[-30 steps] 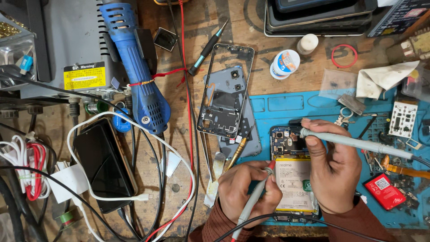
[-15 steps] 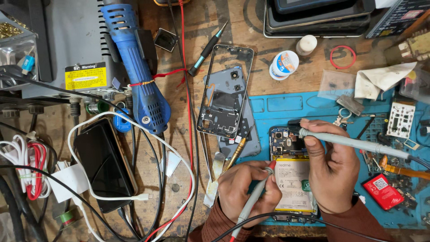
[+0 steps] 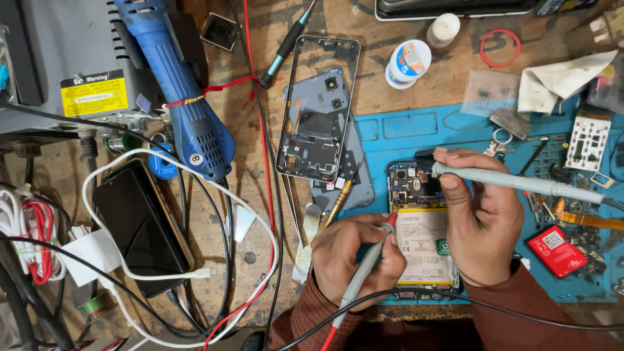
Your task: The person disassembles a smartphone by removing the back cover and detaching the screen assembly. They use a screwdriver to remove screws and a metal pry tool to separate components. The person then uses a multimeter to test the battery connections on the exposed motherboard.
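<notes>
Your left hand [image 3: 354, 250] had its grip pinched on a grey probe with a red tip [image 3: 372, 260], the tip resting at the left edge of the opened phone [image 3: 422, 227]. Your right hand [image 3: 481, 224] had its grip pinched on a second grey probe [image 3: 520, 183], its point set on the phone's circuit board near the camera. The phone lay open, battery up, on the blue repair mat [image 3: 403, 127] at the near edge of the wooden worktop [image 3: 390, 39]. To its left: a grey back cover and frame [image 3: 318, 120], tweezers [image 3: 305, 247], a blue hot-air gun [image 3: 179, 84], a dark phone on a white cable [image 3: 140, 227]. To the right: a small red part [image 3: 556, 250].
</notes>
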